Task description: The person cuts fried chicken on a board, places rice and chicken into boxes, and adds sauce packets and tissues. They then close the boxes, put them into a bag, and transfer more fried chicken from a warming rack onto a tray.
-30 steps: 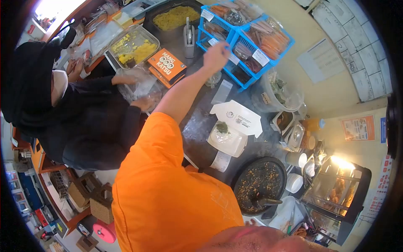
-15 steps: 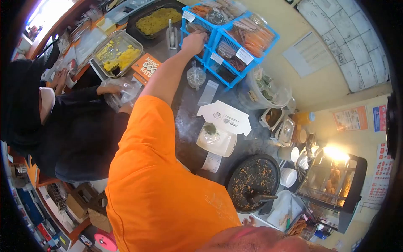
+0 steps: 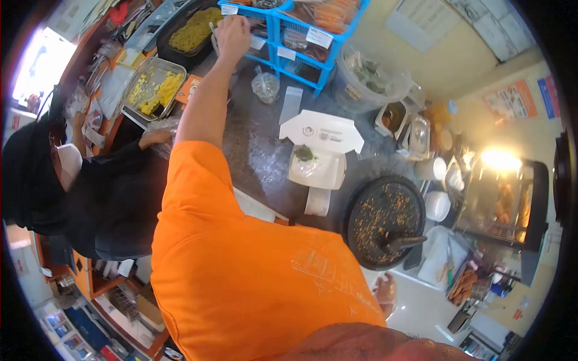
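My left hand is stretched out at the front of the blue stacked baskets, its fingers curled together; what they hold, if anything, is too small to make out. A metal utensil stands just beside it. My right hand is low at the right, below the dark round mortar, partly hidden by my orange shirt, its fingers unclear. Between them an open white box holds a wrapped item with a green top. A knotted clear bag lies on the dark counter near the baskets.
A person in black works at the left, a hand at a plastic bag. Behind are a glass tray of yellow food and a dark tray. A clear tub, metal containers and a lit display case line the right.
My left hand has drawn back slightly out of the blue basket toward the utensil. The view has shifted, and more of my right hand shows below the mortar.
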The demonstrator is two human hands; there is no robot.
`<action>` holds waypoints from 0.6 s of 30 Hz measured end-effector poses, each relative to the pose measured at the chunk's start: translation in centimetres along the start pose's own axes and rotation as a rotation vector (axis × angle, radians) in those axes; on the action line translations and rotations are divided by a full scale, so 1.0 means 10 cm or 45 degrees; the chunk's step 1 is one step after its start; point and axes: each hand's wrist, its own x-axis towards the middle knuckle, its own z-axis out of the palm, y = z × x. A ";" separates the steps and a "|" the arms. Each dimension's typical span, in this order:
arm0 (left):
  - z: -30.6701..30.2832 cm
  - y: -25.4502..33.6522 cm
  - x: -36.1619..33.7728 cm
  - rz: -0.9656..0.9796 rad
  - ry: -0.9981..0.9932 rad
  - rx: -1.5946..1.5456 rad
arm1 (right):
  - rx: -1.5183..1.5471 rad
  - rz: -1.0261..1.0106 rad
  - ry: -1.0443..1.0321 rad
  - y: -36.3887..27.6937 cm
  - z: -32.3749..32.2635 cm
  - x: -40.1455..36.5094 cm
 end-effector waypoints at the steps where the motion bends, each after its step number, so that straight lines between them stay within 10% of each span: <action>1: -0.02 0.02 -0.02 -0.109 -0.012 -0.142 | -0.006 0.012 -0.024 0.07 0.00 0.07; 7: -0.35 0.46 -0.38 -0.913 -0.126 -1.590 | -0.004 -0.115 -0.015 0.00 0.00 0.19; 11: -0.87 1.08 -0.62 -1.052 -0.267 -1.833 | -0.046 -0.201 -0.064 0.26 -0.16 0.46; 18: -1.19 1.68 -1.22 -0.181 -1.180 -0.936 | -0.082 -0.266 0.027 0.38 -0.37 0.42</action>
